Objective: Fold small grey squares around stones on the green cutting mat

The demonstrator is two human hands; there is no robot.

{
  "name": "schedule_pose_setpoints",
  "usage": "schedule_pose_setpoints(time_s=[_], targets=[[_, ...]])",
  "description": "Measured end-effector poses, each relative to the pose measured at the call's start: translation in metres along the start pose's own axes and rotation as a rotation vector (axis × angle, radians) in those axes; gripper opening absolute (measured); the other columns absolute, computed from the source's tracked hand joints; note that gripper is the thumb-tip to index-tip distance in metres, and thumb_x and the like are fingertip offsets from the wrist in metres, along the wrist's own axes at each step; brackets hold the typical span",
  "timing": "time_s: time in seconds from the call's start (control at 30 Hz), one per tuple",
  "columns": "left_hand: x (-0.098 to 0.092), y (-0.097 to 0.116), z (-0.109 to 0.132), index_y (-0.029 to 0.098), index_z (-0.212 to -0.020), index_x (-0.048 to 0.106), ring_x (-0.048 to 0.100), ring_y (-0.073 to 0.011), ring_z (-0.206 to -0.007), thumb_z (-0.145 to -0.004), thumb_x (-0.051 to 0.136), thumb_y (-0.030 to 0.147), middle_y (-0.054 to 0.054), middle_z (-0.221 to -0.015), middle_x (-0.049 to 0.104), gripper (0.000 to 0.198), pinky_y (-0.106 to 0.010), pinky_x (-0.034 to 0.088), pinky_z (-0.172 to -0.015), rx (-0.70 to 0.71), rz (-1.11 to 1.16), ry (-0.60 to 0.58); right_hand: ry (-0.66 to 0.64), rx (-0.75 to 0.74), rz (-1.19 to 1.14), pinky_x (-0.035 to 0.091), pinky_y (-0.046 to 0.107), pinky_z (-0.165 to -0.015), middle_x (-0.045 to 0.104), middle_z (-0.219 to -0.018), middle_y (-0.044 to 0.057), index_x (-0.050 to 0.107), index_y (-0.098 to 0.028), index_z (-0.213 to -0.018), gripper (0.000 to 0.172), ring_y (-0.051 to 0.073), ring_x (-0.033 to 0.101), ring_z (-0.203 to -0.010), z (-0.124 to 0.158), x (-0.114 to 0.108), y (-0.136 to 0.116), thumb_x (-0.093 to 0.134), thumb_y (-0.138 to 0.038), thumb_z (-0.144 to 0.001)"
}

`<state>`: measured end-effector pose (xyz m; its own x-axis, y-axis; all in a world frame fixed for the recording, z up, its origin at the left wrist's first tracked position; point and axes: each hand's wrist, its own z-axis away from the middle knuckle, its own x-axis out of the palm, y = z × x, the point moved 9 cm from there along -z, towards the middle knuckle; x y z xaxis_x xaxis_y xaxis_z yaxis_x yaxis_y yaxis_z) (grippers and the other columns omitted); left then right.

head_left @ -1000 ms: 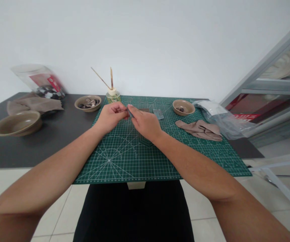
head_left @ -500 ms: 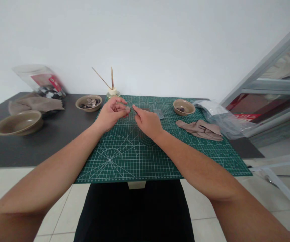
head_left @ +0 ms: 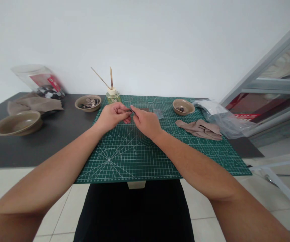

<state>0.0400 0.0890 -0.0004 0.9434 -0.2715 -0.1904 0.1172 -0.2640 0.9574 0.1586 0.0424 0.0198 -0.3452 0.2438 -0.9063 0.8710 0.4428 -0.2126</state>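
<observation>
Both hands meet over the far middle of the green cutting mat (head_left: 125, 158). My left hand (head_left: 113, 116) has its fingers curled and pinched toward the right hand. My right hand (head_left: 145, 121) pinches a small dark piece at its fingertips, touching the left fingertips. What the piece is I cannot make out. Just behind the hands stands a small glass bottle (head_left: 113, 95) with two wooden sticks in it. A small grey strip (head_left: 158, 113) lies on the mat right of my hands.
A brown bowl of small stones (head_left: 88, 102) sits left of the bottle, a smaller bowl (head_left: 183, 107) at right. Beige cloth (head_left: 200, 129) and a clear plastic bag (head_left: 220, 117) lie right. A large bowl (head_left: 16, 122), cloth and a tipped jar (head_left: 40, 82) lie far left.
Half a second ago the hands were slightly apart with the left fingers loosened; now the fingertips are pinched together again on the small piece.
</observation>
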Motion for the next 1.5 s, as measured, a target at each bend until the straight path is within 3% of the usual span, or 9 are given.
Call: schedule_pose_setpoints(time_s=[0.2, 0.43, 0.67, 0.87, 1.1, 1.27, 1.5], targets=[[0.005, 0.0, 0.001, 0.018, -0.077, 0.056, 0.071, -0.0175, -0.056, -0.068, 0.079, 0.023, 0.0, -0.059, 0.071, 0.026, -0.028, 0.059, -0.056, -0.018, -0.003, -0.039, -0.027, -0.032, 0.009, 0.052, 0.03, -0.085, 0.068, -0.131, 0.009, 0.047, -0.017, -0.148, 0.048, 0.021, 0.069, -0.109, 0.001, 0.003, -0.006, 0.037, -0.024, -0.102], [0.003, 0.0, 0.003, 0.016, -0.073, 0.06, 0.072, -0.0176, -0.058, -0.068, 0.077, 0.021, -0.001, -0.059, 0.071, 0.019, -0.027, 0.059, -0.057, -0.029, -0.055, -0.006, -0.035, -0.102, 0.061, 0.054, 0.031, -0.087, 0.051, -0.149, 0.01, 0.047, -0.017, -0.147, 0.047, 0.021, 0.065, -0.117, 0.002, 0.004, -0.013, 0.037, -0.025, -0.102], [-0.001, -0.006, 0.0, 0.016, -0.076, 0.061, 0.071, -0.0181, -0.055, -0.065, 0.082, 0.025, -0.001, -0.056, 0.07, 0.026, -0.026, 0.058, -0.054, -0.008, 0.027, 0.034, -0.024, -0.07, 0.07, 0.054, 0.032, -0.088, 0.057, -0.145, 0.009, 0.049, -0.017, -0.145, 0.045, 0.021, 0.066, -0.117, 0.001, 0.001, -0.006, 0.039, -0.025, -0.102], [0.002, -0.007, -0.001, 0.017, -0.071, 0.058, 0.072, -0.0185, -0.056, -0.064, 0.08, 0.022, 0.0, -0.057, 0.07, 0.024, -0.027, 0.059, -0.056, -0.032, 0.041, -0.015, -0.01, -0.134, 0.085, 0.054, 0.032, -0.086, 0.052, -0.148, 0.009, 0.048, -0.017, -0.146, 0.046, 0.022, 0.067, -0.115, 0.002, 0.002, -0.013, 0.038, -0.027, -0.103], [0.0, -0.006, -0.001, 0.016, -0.076, 0.058, 0.071, -0.0187, -0.055, -0.065, 0.082, 0.027, -0.001, -0.058, 0.07, 0.028, -0.028, 0.059, -0.055, -0.019, 0.116, 0.022, 0.019, -0.104, 0.08, 0.053, 0.032, -0.088, 0.055, -0.146, 0.009, 0.048, -0.016, -0.146, 0.046, 0.021, 0.066, -0.115, 0.002, -0.001, -0.006, 0.038, -0.024, -0.102], [0.001, -0.004, -0.001, 0.016, -0.074, 0.059, 0.071, -0.0175, -0.055, -0.065, 0.08, 0.021, -0.001, -0.058, 0.07, 0.024, -0.027, 0.058, -0.055, -0.008, 0.07, -0.004, 0.007, -0.141, 0.095, 0.054, 0.032, -0.087, 0.051, -0.149, 0.01, 0.048, -0.015, -0.146, 0.046, 0.022, 0.067, -0.114, 0.003, -0.001, -0.015, 0.038, -0.025, -0.102], [-0.005, -0.001, -0.002, 0.016, -0.078, 0.056, 0.07, -0.0169, -0.053, -0.067, 0.078, 0.023, 0.001, -0.057, 0.069, 0.025, -0.028, 0.058, -0.055, 0.035, 0.111, 0.054, 0.012, -0.094, 0.083, 0.052, 0.031, -0.088, 0.055, -0.145, 0.01, 0.048, -0.016, -0.147, 0.047, 0.02, 0.067, -0.114, 0.0, -0.001, -0.006, 0.037, -0.022, -0.102]])
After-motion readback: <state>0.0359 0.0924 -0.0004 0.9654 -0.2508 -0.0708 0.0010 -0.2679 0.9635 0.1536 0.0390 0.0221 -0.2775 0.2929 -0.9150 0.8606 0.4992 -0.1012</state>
